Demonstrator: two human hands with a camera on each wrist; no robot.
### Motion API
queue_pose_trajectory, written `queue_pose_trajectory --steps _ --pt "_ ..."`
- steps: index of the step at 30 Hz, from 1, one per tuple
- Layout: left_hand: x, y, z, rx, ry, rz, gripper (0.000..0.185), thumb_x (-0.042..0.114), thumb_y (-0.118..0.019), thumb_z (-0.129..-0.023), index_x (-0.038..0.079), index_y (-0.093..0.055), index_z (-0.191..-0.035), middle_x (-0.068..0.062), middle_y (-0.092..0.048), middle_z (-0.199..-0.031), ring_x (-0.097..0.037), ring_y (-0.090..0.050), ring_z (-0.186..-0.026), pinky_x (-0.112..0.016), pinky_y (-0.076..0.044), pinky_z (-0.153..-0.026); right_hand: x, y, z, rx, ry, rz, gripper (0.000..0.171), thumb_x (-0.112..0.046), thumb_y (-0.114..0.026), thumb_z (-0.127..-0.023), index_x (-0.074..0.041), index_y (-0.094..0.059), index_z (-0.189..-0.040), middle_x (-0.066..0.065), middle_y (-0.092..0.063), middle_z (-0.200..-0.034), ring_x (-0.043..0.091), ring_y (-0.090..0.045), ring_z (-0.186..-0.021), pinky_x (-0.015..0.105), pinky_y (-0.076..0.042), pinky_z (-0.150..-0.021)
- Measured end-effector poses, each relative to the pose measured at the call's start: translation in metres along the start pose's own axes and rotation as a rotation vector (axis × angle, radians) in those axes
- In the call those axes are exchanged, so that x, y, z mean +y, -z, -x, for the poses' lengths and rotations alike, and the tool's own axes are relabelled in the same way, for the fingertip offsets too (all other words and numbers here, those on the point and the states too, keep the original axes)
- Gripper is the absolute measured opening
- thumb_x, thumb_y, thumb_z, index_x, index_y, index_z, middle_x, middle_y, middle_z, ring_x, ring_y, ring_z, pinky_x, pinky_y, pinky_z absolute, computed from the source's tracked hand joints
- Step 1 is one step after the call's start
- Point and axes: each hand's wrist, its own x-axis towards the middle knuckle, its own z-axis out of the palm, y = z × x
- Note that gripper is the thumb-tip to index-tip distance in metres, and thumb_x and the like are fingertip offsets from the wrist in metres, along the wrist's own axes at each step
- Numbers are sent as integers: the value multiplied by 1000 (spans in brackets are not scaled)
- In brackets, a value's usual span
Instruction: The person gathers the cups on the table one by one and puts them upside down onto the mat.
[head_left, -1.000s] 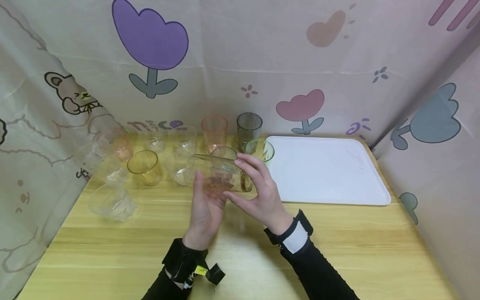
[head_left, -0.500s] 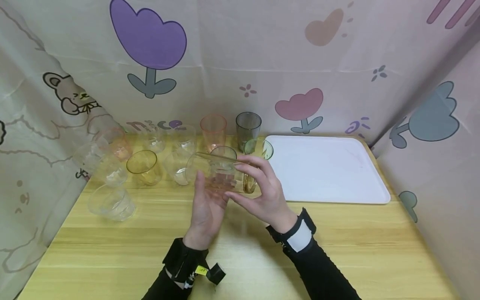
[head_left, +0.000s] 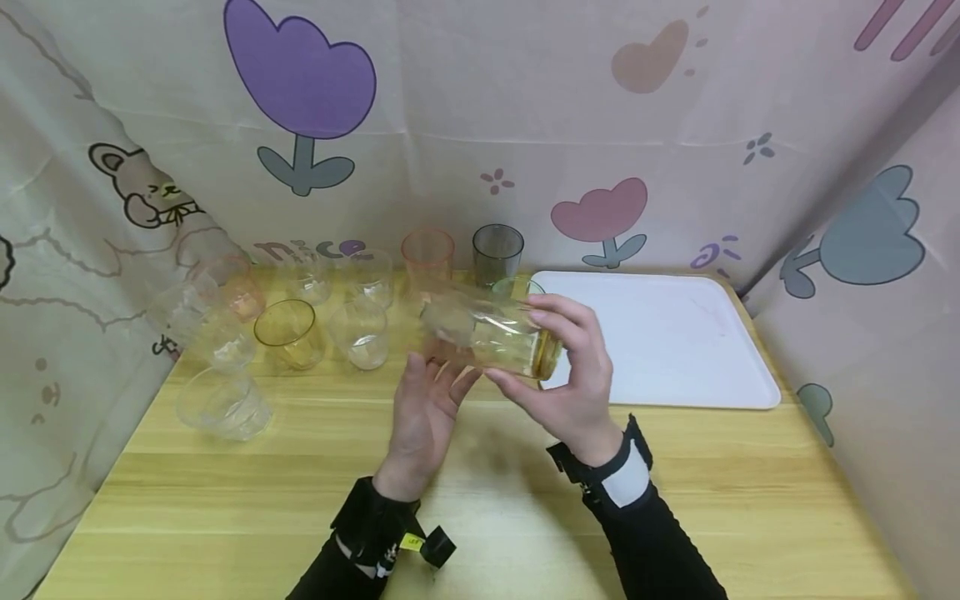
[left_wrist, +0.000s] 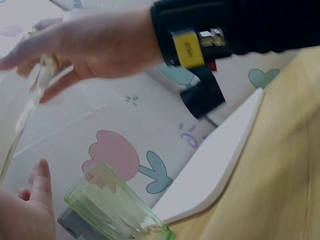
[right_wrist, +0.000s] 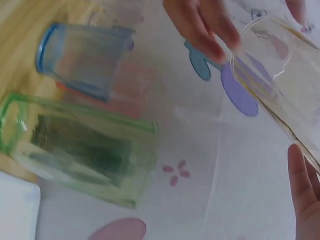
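Observation:
My right hand grips a clear, faintly yellow glass that lies sideways in the air above the wooden table. Its base points right toward the white tray. My left hand is spread palm up just under the glass's open end, fingers straight, gripping nothing. In the right wrist view the glass fills the upper right, with the left hand's fingers above its rim. The left wrist view shows the right hand overhead.
Several glasses stand at the back left: an amber cup, an orange glass, a grey glass, a green glass beside the tray, and clear ones. Printed curtains wall in three sides.
The right hand has lifted the glass up and to the right and turned its base toward the tray. The left hand has come off the glass and now lies spread beneath it.

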Motion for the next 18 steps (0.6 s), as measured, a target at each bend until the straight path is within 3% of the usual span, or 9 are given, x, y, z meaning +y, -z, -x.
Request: queue_pose_trajectory --steps 4,7,10,12,14,18 --pt "-5 2 0 26 19 -129 42 49 -62 -102 15 -61 -126 -4 -60 -124 -17 -64 -110 -29 -58 -89 2 9 -5 119 -3 18 68 -37 -88 -83 12 -55 -117 26 -62 -120 32 -60 -119 37 -55 -100" --pt "-10 2 0 58 38 -289 34 31 -56 -107 3 -58 -127 -5 -58 -119 -16 -63 -101 -25 -56 -79 3 16 -11 204 9 20 74 -39 -90 -80 15 -54 -116 23 -65 -118 30 -61 -118 39 -52 -103" --pt "-15 -2 -3 61 36 -452 31 10 -56 -103 -10 -54 -127 -10 -60 -113 -13 -63 -91 -22 -53 -72 2 22 -18 276 19 30 75 -41 -91 -79 15 -55 -115 21 -67 -116 29 -62 -116 39 -50 -104" --pt "-20 -5 -5 22 18 -562 33 1 -59 -99 -14 -53 -127 -18 -62 -110 -12 -63 -87 -20 -52 -70 0 27 -23 318 15 48 75 -42 -91 -77 14 -57 -114 21 -68 -114 28 -62 -113 37 -50 -103" --pt "-24 -7 -7 -39 3 -689 33 -2 -62 -96 -12 -56 -127 -22 -63 -110 -11 -63 -87 -20 -51 -70 -3 31 -27 352 7 91 75 -46 -91 -77 12 -60 -114 20 -69 -111 27 -62 -110 33 -49 -99" --pt "-34 -8 -10 -196 -24 -1031 34 4 -67 -93 1 -63 -128 -13 -65 -111 -13 -64 -93 -25 -54 -74 -3 42 -32 383 -27 168 76 -53 -89 -76 8 -65 -115 21 -70 -109 24 -59 -101 27 -47 -91"
